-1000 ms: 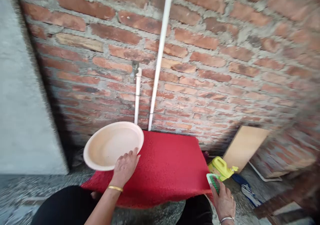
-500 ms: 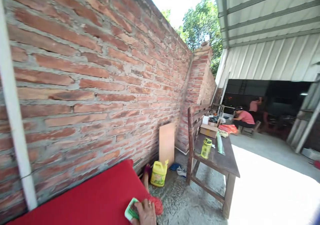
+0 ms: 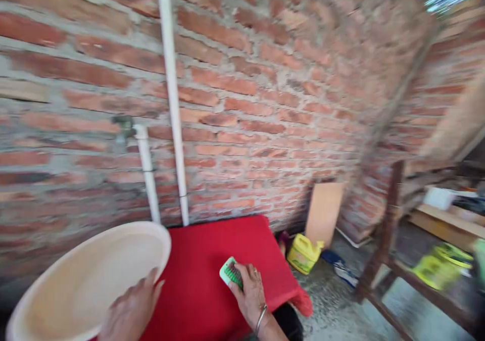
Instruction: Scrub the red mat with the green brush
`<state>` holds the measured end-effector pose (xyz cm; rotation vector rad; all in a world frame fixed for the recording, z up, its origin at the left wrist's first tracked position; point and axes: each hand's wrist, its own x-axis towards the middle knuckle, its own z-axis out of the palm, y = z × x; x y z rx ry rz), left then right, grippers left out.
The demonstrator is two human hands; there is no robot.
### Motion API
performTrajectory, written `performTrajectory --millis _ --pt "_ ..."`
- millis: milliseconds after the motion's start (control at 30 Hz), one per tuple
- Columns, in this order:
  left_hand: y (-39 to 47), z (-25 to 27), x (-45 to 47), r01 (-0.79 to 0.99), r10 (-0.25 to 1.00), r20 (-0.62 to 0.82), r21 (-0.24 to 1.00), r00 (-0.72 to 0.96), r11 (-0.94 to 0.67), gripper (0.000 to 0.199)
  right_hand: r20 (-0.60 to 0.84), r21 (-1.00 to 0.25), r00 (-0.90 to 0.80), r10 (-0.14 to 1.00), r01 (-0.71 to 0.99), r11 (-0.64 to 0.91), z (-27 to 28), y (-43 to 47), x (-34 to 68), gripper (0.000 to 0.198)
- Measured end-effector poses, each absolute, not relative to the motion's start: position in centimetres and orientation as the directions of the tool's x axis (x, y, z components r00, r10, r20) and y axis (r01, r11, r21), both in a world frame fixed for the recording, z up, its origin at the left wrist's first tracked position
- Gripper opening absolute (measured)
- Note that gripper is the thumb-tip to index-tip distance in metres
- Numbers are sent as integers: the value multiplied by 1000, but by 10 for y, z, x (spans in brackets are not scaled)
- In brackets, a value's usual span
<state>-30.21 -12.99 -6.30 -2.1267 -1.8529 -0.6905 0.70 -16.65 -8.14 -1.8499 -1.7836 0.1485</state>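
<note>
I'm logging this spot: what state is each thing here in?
Brush: gripped in the right hand, green bristles showing.
Basin: open side up, left hand at its rim.
Red cloth: spread out.
Yellow jug: upright.
Board: propped by the brick wall.
Tap: on or off, too blurred to tell.
Yellow-green container: blurred, state unclear.

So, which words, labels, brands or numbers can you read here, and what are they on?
No text is readable.
Yellow jug: its printed label is too small and blurred to read.
Brush in the right hand: no lettering I can make out.
Yellow-green container at the right: too blurred to tell whether it bears any.
</note>
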Motion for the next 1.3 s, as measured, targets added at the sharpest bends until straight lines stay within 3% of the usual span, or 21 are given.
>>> performTrajectory --millis 100,233,367,567,733,867,933,1000,1133,1200,1300 --pt "-135 -63 -315 993 905 410 -53 118 -105 37 250 -447 -134 959 863 237 -76 -146 -61 37" --pt "-133 -57 -306 992 907 405 -87 115 -87 34 210 -387 -345 915 830 402 -90 -136 -132 42" --pt "-137 -52 -305 992 914 390 -93 112 -82 34 173 -309 -367 914 861 404 -103 -124 -142 44" --pt "-137 -48 -305 995 934 347 -77 91 -68 35 173 -148 -73 982 984 99 -98 -84 -42 39" --pt "-136 -47 -303 996 949 309 -80 70 -47 36 242 -36 270 932 962 -269 -99 -72 87 47" --pt "-137 -48 -301 997 948 314 -70 49 -28 38 302 -102 508 807 859 -502 -109 -84 162 55" --pt "-137 -48 -300 998 947 320 -65 42 -22 39 355 -171 554 753 830 -531 -113 -89 170 59" --pt "-137 -48 -299 998 946 322 -56 34 -16 40 405 -220 487 774 873 -435 -115 -89 150 61" --pt "-137 -47 -299 999 939 343 -40 17 -4 40 424 -309 160 891 951 -24 -114 -82 49 52" --pt "-137 -48 -300 999 931 364 -42 27 -13 39 391 -332 -30 920 928 171 -111 -81 -14 42" --pt "-137 -51 -302 998 920 389 -47 56 -40 37 305 -308 -203 931 903 298 -105 -82 -93 36"
